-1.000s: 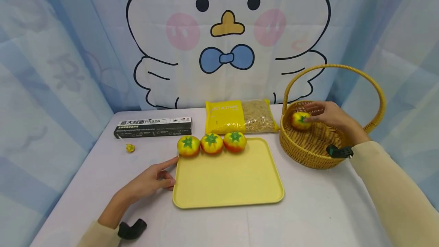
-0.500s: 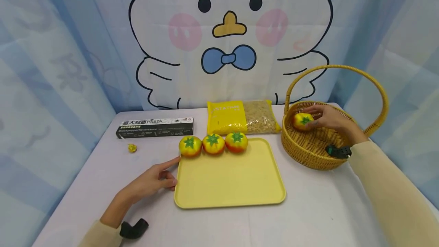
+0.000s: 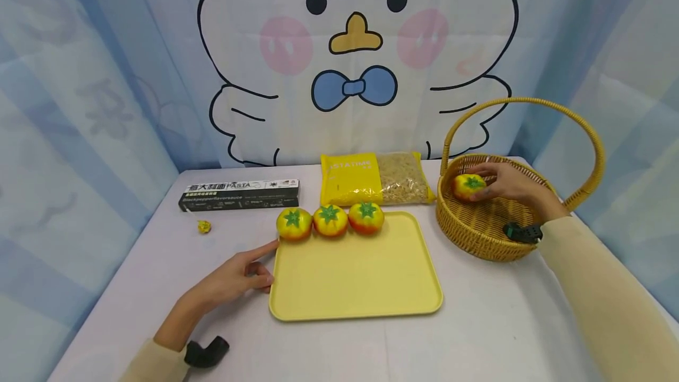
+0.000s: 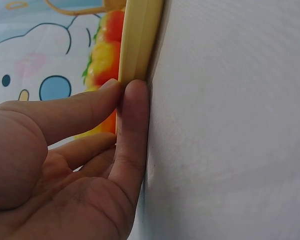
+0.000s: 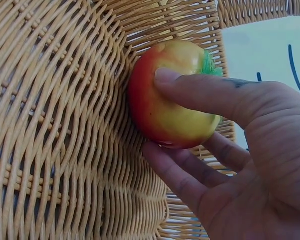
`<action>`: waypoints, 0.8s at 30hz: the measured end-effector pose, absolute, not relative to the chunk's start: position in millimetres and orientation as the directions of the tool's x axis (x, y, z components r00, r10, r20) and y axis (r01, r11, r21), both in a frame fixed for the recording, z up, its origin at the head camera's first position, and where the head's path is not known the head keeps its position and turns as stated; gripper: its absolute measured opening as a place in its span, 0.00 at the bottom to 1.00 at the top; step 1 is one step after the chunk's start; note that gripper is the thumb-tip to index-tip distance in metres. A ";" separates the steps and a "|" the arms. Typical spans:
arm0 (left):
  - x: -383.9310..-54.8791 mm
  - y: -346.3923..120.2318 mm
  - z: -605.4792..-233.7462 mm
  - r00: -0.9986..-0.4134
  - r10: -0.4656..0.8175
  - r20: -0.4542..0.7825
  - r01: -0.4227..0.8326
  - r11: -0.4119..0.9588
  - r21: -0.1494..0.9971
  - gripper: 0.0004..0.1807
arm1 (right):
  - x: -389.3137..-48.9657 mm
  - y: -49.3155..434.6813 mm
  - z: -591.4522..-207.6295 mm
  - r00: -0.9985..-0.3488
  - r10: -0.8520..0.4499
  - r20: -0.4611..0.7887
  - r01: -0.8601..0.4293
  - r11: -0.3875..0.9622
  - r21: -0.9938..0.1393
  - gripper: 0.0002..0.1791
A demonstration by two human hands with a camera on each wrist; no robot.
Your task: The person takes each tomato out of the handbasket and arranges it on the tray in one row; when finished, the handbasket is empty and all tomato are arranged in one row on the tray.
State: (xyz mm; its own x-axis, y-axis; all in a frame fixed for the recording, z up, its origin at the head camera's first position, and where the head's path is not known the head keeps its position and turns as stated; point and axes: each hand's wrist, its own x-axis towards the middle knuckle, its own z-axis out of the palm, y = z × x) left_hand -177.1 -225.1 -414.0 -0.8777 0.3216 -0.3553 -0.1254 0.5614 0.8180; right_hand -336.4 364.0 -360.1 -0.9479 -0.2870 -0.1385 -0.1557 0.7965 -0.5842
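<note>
Inside the wicker basket (image 3: pixel 490 211), my right hand (image 3: pixel 511 184) grips a yellow-red toy tomato (image 5: pixel 172 112) with a green star-shaped top, thumb on one side and fingers on the other. The tomato is close to the basket's inner wall. My left hand (image 3: pixel 228 279) touches the left edge of the yellow tray (image 3: pixel 355 282), index finger stretched toward its upper left corner. In the left wrist view, thumb and one finger (image 4: pixel 135 107) rest against the tray's rim. Along the tray's far side sit a left tomato (image 3: pixel 294 224), a middle tomato (image 3: pixel 330 221) and a right tomato (image 3: pixel 366 218).
Behind the tray lies a yellow bag of pasta (image 3: pixel 376 178). A black and white pasta box (image 3: pixel 239 195) is to its left, with a small yellow crumpled piece (image 3: pixel 204 227) in front. The basket's tall handle (image 3: pixel 589 134) arches over my right hand.
My right hand has closed its fingers around the tomato in the basket, and the tomato has tilted slightly. My left hand stays at the tray's edge. The head view has shifted a little.
</note>
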 end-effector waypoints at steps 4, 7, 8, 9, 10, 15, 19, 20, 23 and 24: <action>-176.5 -225.8 -414.0 -0.877 0.332 -0.348 -0.119 0.552 0.825 0.43 | -336.4 363.2 -359.8 -0.949 -0.282 -0.139 -0.154 0.803 -0.576 0.44; -176.3 -225.8 -414.3 -0.878 0.327 -0.350 -0.123 0.552 0.825 0.43 | -336.5 362.9 -359.8 -0.949 -0.277 -0.148 -0.146 0.806 -0.573 0.44; -176.4 -225.8 -414.5 -0.878 0.325 -0.351 -0.125 0.553 0.824 0.43 | -336.6 363.1 -359.8 -0.949 -0.279 -0.147 -0.150 0.809 -0.569 0.44; -176.4 -225.7 -414.6 -0.878 0.324 -0.353 -0.127 0.553 0.823 0.43 | -336.7 363.2 -359.7 -0.949 -0.281 -0.146 -0.152 0.809 -0.568 0.44; -176.5 -225.7 -414.7 -0.878 0.322 -0.354 -0.128 0.554 0.823 0.43 | -336.6 363.3 -359.4 -0.948 -0.282 -0.146 -0.153 0.809 -0.567 0.44; -176.8 -225.1 -415.2 -0.877 0.321 -0.356 -0.133 0.551 0.824 0.44 | -336.7 363.2 -357.2 -0.952 -0.278 -0.129 -0.162 0.813 -0.559 0.42; -176.5 -224.9 -415.4 -0.878 0.319 -0.358 -0.134 0.553 0.822 0.43 | -335.3 360.5 -353.8 -0.954 -0.269 -0.130 -0.151 0.810 -0.567 0.43; -176.4 -224.9 -415.3 -0.878 0.319 -0.357 -0.133 0.554 0.822 0.43 | -334.8 359.5 -352.7 -0.955 -0.266 -0.132 -0.147 0.810 -0.567 0.43; -176.2 -225.1 -415.0 -0.879 0.318 -0.356 -0.130 0.558 0.820 0.43 | -333.5 356.2 -348.6 -0.955 -0.262 -0.140 -0.136 0.803 -0.580 0.45; -176.2 -225.2 -414.9 -0.879 0.316 -0.356 -0.130 0.559 0.819 0.43 | -333.0 354.8 -346.9 -0.954 -0.262 -0.142 -0.135 0.804 -0.580 0.46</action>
State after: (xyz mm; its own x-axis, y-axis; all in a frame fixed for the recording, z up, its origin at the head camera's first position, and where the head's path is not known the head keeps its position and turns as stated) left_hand -176.2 -225.2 -414.9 -0.8793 0.3162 -0.3561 -0.1304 0.5593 0.8187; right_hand -333.0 354.8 -346.9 -0.9544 -0.2625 -0.1421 -0.1347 0.8036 -0.5798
